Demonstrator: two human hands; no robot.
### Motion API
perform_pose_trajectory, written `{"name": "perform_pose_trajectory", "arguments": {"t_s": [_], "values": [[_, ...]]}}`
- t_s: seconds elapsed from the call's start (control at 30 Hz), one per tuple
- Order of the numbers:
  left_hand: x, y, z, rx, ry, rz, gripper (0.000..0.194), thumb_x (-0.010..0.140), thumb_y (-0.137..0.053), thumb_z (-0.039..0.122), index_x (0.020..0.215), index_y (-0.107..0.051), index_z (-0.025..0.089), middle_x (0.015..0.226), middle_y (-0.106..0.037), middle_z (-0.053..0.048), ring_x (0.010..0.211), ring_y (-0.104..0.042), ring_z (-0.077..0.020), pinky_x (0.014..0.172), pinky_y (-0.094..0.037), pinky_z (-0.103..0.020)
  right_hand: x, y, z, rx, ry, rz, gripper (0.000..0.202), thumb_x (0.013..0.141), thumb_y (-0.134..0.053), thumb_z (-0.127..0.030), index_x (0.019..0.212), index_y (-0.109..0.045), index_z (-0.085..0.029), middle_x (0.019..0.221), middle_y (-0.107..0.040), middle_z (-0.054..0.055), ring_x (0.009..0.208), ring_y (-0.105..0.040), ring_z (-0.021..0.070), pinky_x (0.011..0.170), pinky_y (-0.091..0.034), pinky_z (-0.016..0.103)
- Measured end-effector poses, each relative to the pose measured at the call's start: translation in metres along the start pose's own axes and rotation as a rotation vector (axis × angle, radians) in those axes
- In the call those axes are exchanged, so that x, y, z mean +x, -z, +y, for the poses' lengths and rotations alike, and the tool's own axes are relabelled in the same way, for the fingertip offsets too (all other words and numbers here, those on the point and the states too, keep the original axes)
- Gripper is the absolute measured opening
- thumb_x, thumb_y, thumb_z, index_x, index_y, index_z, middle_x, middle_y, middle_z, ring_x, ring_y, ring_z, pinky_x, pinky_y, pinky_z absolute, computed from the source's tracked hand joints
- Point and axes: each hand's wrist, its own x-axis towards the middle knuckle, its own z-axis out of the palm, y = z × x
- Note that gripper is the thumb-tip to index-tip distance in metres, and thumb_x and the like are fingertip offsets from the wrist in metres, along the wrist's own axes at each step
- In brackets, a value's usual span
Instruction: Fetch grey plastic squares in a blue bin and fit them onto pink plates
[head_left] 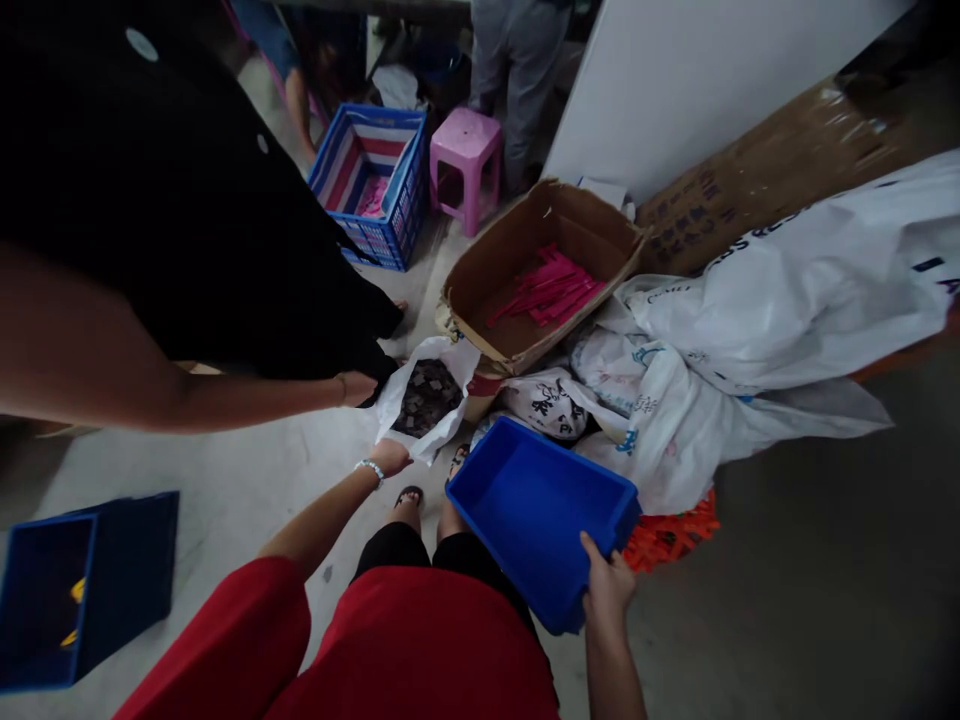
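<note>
Two hands of yours were at work around the blue bin point(536, 510). The fingers of your right hand point(607, 590) were clamped on the bin's near corner, thumb over the rim, holding the bin tilted above the floor point(240, 480), just in front of your legs. Your left hand point(390, 458), with a bead bracelet at the wrist, reached to the left of the bin and touched the lower edge of the open white bag point(427, 400); whether its fingers were pinched on the bag's edge or only resting there, I cannot tell. The bag held small dark pieces and lay on the floor just beyond the bin's left corner. Another person's hand point(356, 387) gripped the bag's far left edge, its arm coming in from the left. Behind the bin, a cardboard box point(525, 260) with pink strips point(547, 288) stood open. Right of the bin, white sacks point(750, 330) were heaped, with something orange showing beneath them. Far beyond the bin stood a blue crate point(375, 180) and a pink stool point(465, 160). Well to the left of the bin sat a second blue bin point(82, 590).
</note>
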Motion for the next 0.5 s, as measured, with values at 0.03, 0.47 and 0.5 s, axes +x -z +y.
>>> {"name": "perform_pose_trajectory", "arguments": {"t_s": [0.03, 0.47, 0.5], "values": [[-0.002, 0.000, 0.000, 0.010, -0.001, -0.012, 0.033, 0.090, -0.049, 0.041, 0.093, -0.067, 0.013, 0.095, -0.070, -0.008, 0.095, -0.065, -0.0189, 0.089, -0.049, -0.041, 0.000, -0.002, 0.001, -0.015, -0.002, -0.003, 0.056, 0.046, -0.070, -0.057, 0.082, -0.069, -0.013, 0.074, -0.070, 0.008, 0.075, -0.063, 0.0275, 0.072, -0.051, 0.039], [0.011, 0.022, 0.013, 0.044, 0.022, 0.070, 0.036, 0.094, -0.044, 0.039, 0.108, -0.060, 0.010, 0.102, -0.066, -0.011, 0.092, -0.064, -0.0194, 0.080, -0.053, -0.040, -0.029, -0.051, 0.037, -0.091, -0.102, 0.075, 0.061, 0.049, -0.066, -0.062, 0.084, -0.070, -0.012, 0.069, -0.069, 0.009, 0.074, -0.064, 0.0306, 0.067, -0.052, 0.041], [0.030, 0.026, 0.012, 0.047, -0.001, 0.068, 0.034, 0.092, -0.048, 0.038, 0.109, -0.059, 0.011, 0.104, -0.065, -0.010, 0.093, -0.063, -0.0187, 0.081, -0.053, -0.039, -0.032, -0.059, 0.043, -0.098, -0.120, 0.084, 0.062, 0.049, -0.066, -0.063, 0.084, -0.070, -0.012, 0.070, -0.069, 0.010, 0.075, -0.064, 0.0311, 0.068, -0.052, 0.041]]}}
